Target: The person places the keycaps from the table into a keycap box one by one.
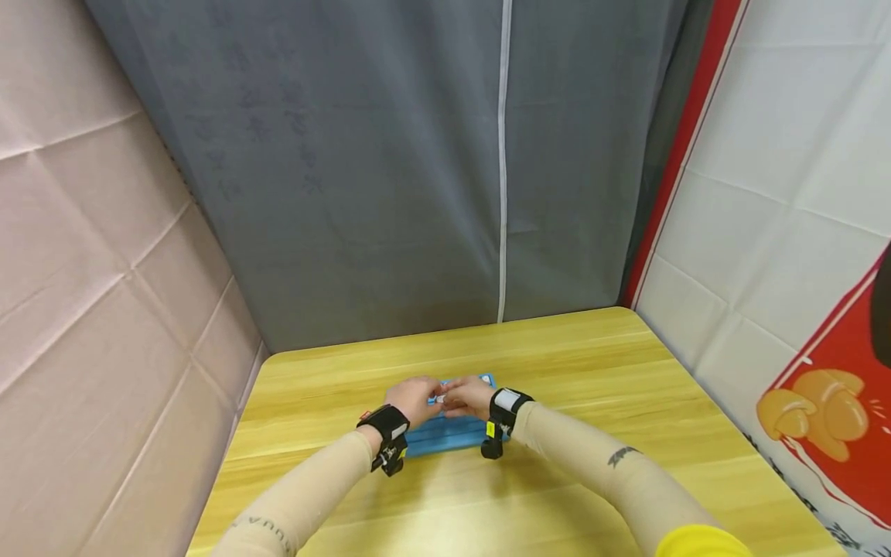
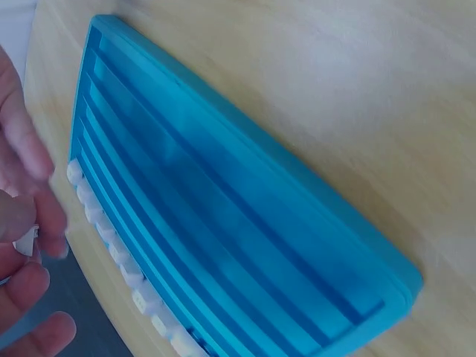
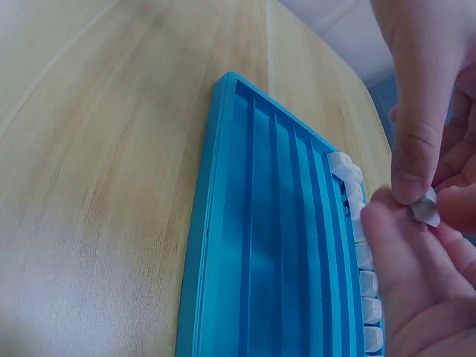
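Note:
My left hand and right hand meet above the far side of a blue tray. Between their fingertips is a small white keycap. In the right wrist view, the left thumb presses one side of it, while the right thumb and a finger are curled about it. The left wrist view shows the same keycap partly covered by fingers. A row of white keycaps fills the tray's far slot; a gap in it shows in the right wrist view. The nearer slots show bare blue bottoms.
The tray lies on a wooden table. A grey curtain hangs behind the table. Pale cloth walls stand at the sides, the right one with a red printed area.

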### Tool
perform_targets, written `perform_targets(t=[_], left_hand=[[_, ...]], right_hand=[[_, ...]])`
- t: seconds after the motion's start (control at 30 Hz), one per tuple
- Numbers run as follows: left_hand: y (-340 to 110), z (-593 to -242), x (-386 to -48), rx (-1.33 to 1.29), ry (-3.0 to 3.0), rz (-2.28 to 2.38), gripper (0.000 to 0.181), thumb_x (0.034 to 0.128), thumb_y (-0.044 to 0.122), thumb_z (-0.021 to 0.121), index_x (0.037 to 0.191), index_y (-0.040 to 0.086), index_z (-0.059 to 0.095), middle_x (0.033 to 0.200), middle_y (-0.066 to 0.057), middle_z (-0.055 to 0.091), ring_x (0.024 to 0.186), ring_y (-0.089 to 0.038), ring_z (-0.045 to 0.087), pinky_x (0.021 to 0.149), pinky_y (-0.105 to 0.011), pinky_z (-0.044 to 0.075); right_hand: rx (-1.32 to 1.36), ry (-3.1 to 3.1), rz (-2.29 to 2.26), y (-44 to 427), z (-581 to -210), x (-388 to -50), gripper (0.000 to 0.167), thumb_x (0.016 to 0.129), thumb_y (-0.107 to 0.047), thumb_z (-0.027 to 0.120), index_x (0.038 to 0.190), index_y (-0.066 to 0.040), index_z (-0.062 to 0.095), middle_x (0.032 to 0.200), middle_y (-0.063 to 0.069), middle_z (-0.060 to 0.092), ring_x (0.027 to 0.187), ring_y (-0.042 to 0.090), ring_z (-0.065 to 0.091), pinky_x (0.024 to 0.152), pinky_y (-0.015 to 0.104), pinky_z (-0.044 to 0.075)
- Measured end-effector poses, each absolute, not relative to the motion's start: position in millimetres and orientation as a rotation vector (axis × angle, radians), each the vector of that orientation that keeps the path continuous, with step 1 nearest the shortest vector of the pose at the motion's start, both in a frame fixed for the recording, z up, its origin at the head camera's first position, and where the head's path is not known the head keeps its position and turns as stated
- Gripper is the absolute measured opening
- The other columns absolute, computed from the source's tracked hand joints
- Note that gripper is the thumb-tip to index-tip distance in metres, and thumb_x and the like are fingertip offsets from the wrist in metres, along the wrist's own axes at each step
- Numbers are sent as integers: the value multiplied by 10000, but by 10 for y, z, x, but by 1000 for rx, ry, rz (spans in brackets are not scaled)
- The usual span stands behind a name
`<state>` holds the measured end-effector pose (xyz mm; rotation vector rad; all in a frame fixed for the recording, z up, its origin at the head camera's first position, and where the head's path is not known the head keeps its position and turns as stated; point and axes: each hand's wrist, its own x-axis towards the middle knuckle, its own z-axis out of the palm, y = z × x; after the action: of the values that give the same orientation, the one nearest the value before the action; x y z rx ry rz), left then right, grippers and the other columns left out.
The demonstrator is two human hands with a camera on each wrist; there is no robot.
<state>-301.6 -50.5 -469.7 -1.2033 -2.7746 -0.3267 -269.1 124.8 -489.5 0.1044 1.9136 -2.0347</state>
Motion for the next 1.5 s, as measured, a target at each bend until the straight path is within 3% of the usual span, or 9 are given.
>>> perform_targets(t=[0.23,0.47,0.7,1.13,1.5], left_hand=[[-680,-4823,-3224,-1093,-2734,-206,138,820,303,754,839,180,693,803,53,658,774,-187,592,771,-434,416],[-941,-5069,-3387,-990,-2713,-87,138,792,301,772,806,197,683,831,38,646,870,-233,590,954,-558,341],[-1047,-5232,-3372,-939,-2718,-55,120,780,272,780,803,186,700,818,22,635,900,-249,593,983,-584,315],[-951,-5304,-3483,-928,-2655,-12,118,766,272,794,804,183,725,847,8,655,924,-260,595,1020,-575,287],[-895,-5256,-3466,-944,-2655,29,110,782,244,788,809,151,734,848,-22,665,917,-280,606,1024,-578,295]], right_hand=[[103,2029,-1949,1337,-4843,-2596,416,1000,-156,503,1336,88,487,1287,288,533,1159,444,545,920,478,482],[191,2120,-1913,1556,-4887,-2503,401,991,-217,542,1267,74,541,1144,234,594,1003,402,615,816,413,538],[246,2082,-1929,1683,-5004,-2485,314,989,-211,545,1178,38,579,1084,220,601,740,213,625,749,390,536],[272,2132,-1903,1753,-5016,-2523,372,982,-218,557,1223,65,582,1078,220,629,745,207,627,712,351,536],[138,2313,-1503,1918,-4915,-2499,292,960,-200,570,1074,56,653,902,127,669,627,150,575,613,324,506]])
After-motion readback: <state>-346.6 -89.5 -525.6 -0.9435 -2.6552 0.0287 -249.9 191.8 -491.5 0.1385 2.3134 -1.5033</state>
